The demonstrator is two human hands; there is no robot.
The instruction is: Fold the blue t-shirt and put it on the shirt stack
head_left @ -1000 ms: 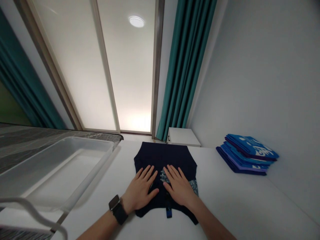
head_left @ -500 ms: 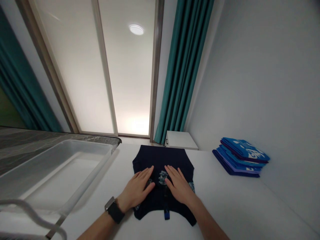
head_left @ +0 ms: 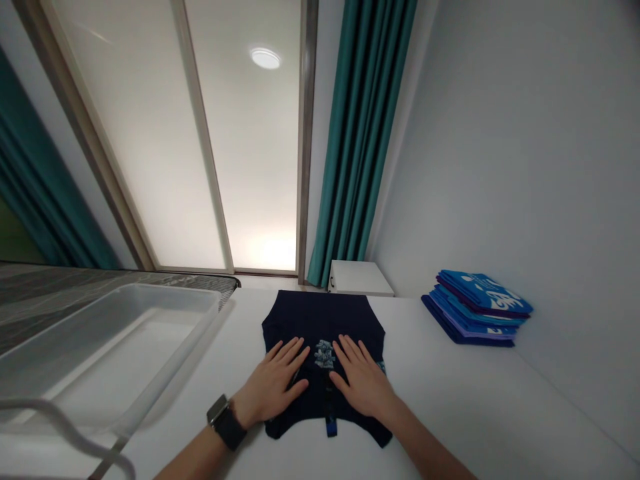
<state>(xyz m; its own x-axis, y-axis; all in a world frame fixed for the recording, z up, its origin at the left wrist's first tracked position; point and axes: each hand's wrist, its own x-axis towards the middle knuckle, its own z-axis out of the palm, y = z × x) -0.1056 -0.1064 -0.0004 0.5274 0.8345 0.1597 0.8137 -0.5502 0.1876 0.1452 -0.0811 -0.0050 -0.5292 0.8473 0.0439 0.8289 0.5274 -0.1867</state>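
A dark navy garment (head_left: 323,313), its exact kind unclear, lies spread flat on the white table, with cut-in curves at its sides and near edge. A small light-blue print (head_left: 325,355) shows at its middle, and a short strap (head_left: 331,425) hangs over the near edge. My left hand (head_left: 275,380) rests palm down on the left part of the cloth, fingers stretched out, with a dark watch on the wrist. On the right part, my right hand (head_left: 363,377) lies flat too, fingers a little apart. Neither hand grips anything; the palms hide some of the fabric.
To the left stands a large translucent plastic tub (head_left: 165,373), with a grey curved bar (head_left: 65,427) in front. A stack of folded blue and purple cloth (head_left: 477,310) sits at right by the wall. Past the table's far edge is a white cabinet (head_left: 360,277).
My hands have slid slightly apart and a little nearer to me on the cloth, so more of the print shows between them. The view has shifted slightly.
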